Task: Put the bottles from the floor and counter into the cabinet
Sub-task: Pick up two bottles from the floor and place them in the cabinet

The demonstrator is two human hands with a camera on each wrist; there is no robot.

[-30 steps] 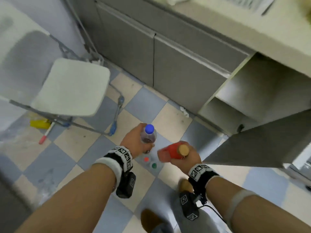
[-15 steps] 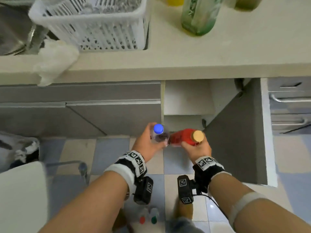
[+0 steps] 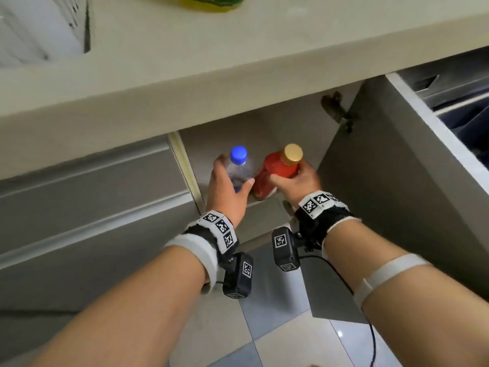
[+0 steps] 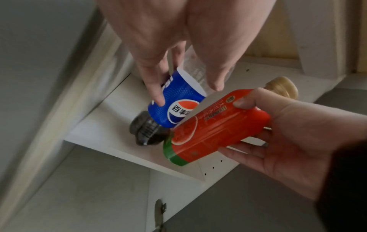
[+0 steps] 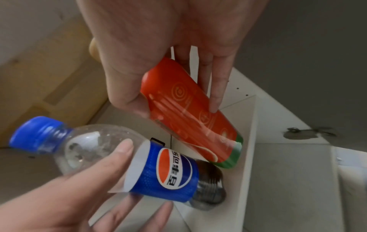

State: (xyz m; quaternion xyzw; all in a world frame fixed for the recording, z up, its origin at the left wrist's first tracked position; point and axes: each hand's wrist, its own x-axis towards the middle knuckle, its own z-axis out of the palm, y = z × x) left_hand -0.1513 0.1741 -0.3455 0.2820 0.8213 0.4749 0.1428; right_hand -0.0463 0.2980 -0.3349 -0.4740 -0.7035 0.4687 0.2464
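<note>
My left hand grips a clear cola bottle with a blue cap and blue label. My right hand grips a red watermelon-drink bottle with a gold cap. Both bottles are tilted, side by side, inside the open cabinet, their bases just over the white upper shelf near its front edge. I cannot tell whether the bases touch the shelf.
The cabinet door stands open on my right, its hinge at the top. Closed grey doors are on the left. Overhead is the countertop with a white basket and a green bottle. Below is tiled floor.
I have moved from the floor up to the cabinet. Both hands have carried their bottles forward into the cabinet opening, over the upper shelf.
</note>
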